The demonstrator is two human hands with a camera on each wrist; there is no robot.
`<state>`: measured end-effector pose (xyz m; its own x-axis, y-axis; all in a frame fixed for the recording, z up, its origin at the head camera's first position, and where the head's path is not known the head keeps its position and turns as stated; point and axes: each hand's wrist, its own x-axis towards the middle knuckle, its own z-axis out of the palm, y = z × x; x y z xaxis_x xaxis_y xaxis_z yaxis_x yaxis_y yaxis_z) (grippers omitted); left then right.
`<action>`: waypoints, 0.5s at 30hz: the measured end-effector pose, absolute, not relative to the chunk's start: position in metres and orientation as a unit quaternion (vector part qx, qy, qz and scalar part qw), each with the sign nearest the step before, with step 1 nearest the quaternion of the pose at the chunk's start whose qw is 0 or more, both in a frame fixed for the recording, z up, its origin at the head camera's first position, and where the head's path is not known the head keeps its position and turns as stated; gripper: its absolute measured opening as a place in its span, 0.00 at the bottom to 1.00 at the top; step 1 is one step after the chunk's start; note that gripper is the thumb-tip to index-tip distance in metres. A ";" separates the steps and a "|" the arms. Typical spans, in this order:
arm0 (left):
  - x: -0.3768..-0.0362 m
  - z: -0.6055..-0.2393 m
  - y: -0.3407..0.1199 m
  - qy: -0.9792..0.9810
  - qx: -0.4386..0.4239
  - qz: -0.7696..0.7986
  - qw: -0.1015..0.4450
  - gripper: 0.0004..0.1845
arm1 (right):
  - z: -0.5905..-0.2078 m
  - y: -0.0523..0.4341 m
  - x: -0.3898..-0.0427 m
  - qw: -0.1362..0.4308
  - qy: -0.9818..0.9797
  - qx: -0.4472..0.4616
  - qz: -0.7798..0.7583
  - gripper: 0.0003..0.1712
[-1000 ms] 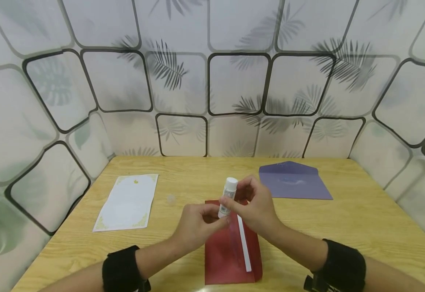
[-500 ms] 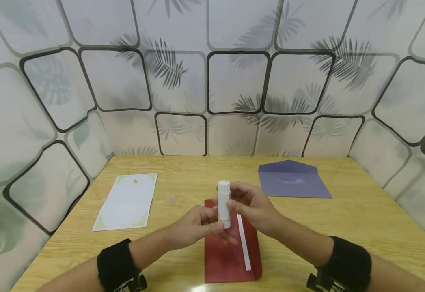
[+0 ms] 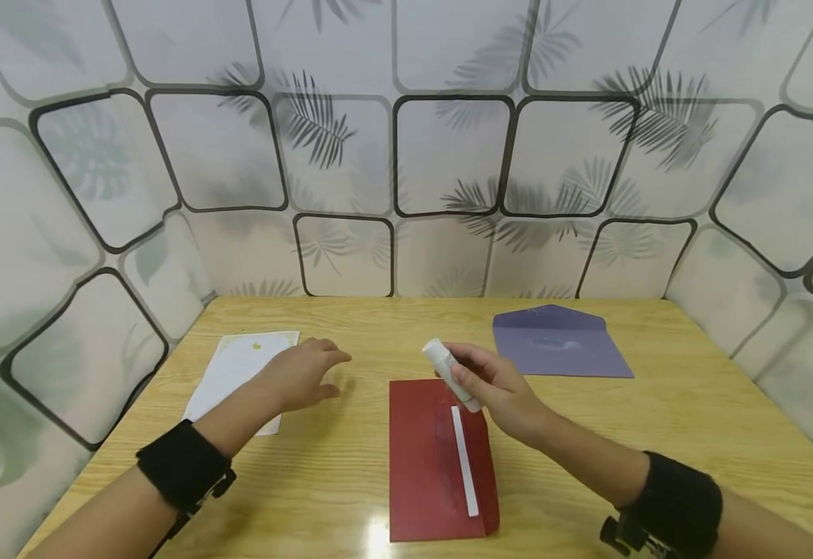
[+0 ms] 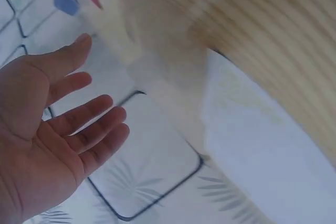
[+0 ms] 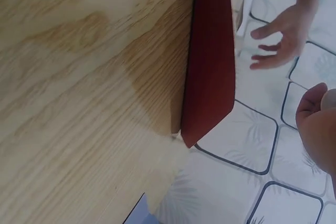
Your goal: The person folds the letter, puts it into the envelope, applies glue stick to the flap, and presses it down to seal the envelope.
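Observation:
My right hand (image 3: pixel 511 392) holds a white glue stick (image 3: pixel 453 376) at a tilt, thumb and fingers round its barrel. Beneath it lies a red envelope (image 3: pixel 416 458), its flap folded out to the right, with a white strip (image 3: pixel 465 462) along the flap. My left hand (image 3: pixel 303 374) is held over the table with fingers spread and nothing in them, as the left wrist view also shows the hand (image 4: pixel 63 119). It partly covers a white sheet with gold corner patterns (image 3: pixel 231 380). Only the edge of my right hand (image 5: pixel 317 124) shows in the right wrist view.
A purple envelope (image 3: pixel 563 353) with its flap up lies at the back right of the wooden table (image 3: pixel 378 334). A patterned curtain (image 3: pixel 343 178) stands behind the table and along both sides.
My left hand has let go of the glue stick and moved left toward the sheet. My right hand keeps the stick, now tilted. The small clear round piece is hidden behind my left hand.

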<state>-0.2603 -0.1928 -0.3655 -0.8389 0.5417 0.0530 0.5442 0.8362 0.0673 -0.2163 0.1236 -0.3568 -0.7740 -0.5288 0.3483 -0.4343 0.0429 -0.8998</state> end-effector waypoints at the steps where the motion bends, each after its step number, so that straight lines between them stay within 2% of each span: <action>1: -0.263 -0.367 -0.197 -0.960 -0.278 -0.036 0.006 0.27 | -0.357 0.124 -0.217 0.030 0.736 -0.327 -0.592 0.23; 6: -0.275 -0.380 -0.208 -0.960 -0.272 -0.056 -0.027 0.20 | -0.361 0.128 -0.222 -0.014 0.796 -0.288 -0.532 0.20; 11: -0.279 -0.387 -0.212 -0.951 -0.298 -0.080 0.004 0.14 | -0.366 0.128 -0.226 -0.042 0.814 -0.265 -0.515 0.18; 15: -0.277 -0.384 -0.206 -0.941 -0.294 -0.165 0.034 0.11 | -0.366 0.128 -0.227 -0.048 0.825 -0.255 -0.502 0.18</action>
<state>-0.2772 -0.2065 -0.3839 -0.8245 0.5424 0.1611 0.5648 0.7722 0.2911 -0.2273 0.1285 -0.3665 -0.8655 -0.3717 0.3357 -0.4690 0.3662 -0.8037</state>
